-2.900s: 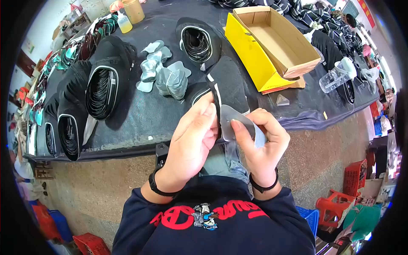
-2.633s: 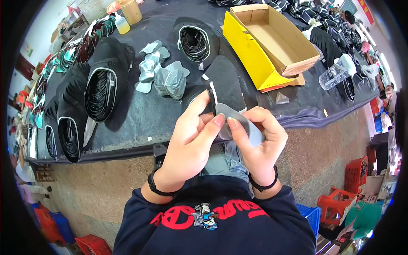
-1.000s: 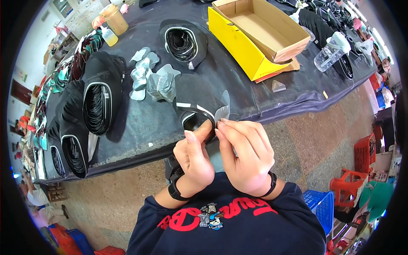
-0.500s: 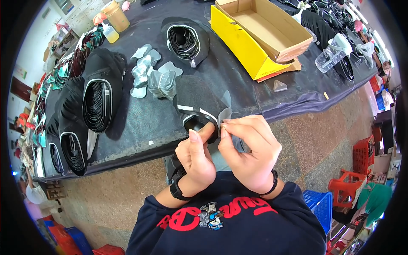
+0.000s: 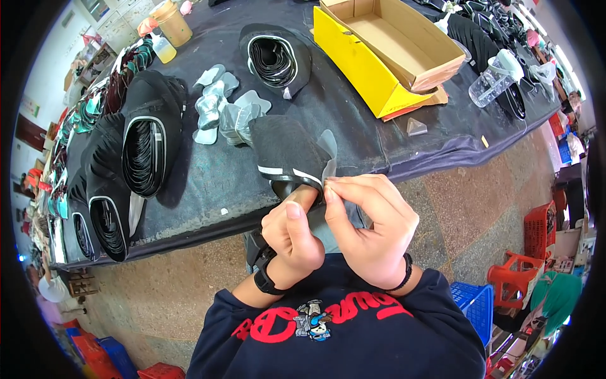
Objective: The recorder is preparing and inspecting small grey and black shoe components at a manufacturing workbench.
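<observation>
Dark worktable [image 5: 208,183] bears shoe uppers [image 5: 142,155]; speckled floor below.

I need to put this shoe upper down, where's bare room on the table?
Bare dark cloth lies between the stacked black uppers and the shoe upper held. More lies right of it, below the yellow box. The grey insert pile is crowded.

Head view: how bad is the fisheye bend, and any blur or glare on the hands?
Head view: strong fisheye, the table edge bows and a black rim cuts the corners; even daylight, soft shadows only; left hand, right hand and the black shoe upper they hold look sharp, no glare; mild shine on the silvery insole pieces; detail smears toward the rim.
</observation>
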`<state>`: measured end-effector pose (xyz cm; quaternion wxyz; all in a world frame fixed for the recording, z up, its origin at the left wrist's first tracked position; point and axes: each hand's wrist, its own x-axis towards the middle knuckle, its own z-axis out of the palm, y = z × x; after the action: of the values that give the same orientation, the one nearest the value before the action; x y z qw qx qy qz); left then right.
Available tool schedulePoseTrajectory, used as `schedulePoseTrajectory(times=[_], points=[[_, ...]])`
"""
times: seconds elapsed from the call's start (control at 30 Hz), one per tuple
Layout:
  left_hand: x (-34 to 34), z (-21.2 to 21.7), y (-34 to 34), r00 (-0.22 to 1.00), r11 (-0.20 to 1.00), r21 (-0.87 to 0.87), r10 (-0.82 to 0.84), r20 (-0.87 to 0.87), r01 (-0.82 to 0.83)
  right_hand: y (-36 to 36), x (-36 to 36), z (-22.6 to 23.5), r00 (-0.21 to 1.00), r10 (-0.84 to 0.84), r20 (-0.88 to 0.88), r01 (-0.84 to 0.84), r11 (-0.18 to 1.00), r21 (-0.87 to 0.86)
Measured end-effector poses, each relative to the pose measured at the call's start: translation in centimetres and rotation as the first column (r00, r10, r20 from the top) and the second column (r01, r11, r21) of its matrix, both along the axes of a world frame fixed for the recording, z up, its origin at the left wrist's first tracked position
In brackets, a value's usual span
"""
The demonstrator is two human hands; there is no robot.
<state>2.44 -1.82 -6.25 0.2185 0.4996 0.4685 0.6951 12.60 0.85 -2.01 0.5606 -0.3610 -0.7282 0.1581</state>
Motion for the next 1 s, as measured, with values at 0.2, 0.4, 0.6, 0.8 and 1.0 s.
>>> schedulePoseTrajectory(times=[0.2, 0.4, 0.6, 0.8, 1.0], points=[[0.0, 0.0, 0.5, 0.995, 0.997, 0.074, 0.04, -0.09, -0.033, 0.1, -0.1, -0.2, 1.0, 0.011, -0.019, -0.011, 1.0, 0.02], [0.1, -0.2, 0.1, 1.0, 1.0, 0.031, -0.001, -0.029, 0.002, 0.1, 0.0, -0.2, 1.0, -0.015, -0.01, 0.014, 1.0, -0.025], [0.0, 0.8, 0.2, 0.894, 0.965, -0.148, -0.136, 0.427, 0.217, -0.3, -0.1, -0.4, 0.965, 0.05, -0.259, -0.128, 0.947, -0.296], [-2.4, 2.2, 0.9, 0.707, 0.963, -0.108, -0.102, 0.699, 0.246, -0.3, 2.5, -0.4, 0.852, 0.023, -0.523, -0.267, 0.879, -0.396], [-3.6, 2.6, 0.2, 0.586, 0.91, 0.051, -0.306, 0.75, 0.41, 1.3, 6.6, -2.9, 0.869, -0.339, -0.361, 0.155, 0.878, -0.452]])
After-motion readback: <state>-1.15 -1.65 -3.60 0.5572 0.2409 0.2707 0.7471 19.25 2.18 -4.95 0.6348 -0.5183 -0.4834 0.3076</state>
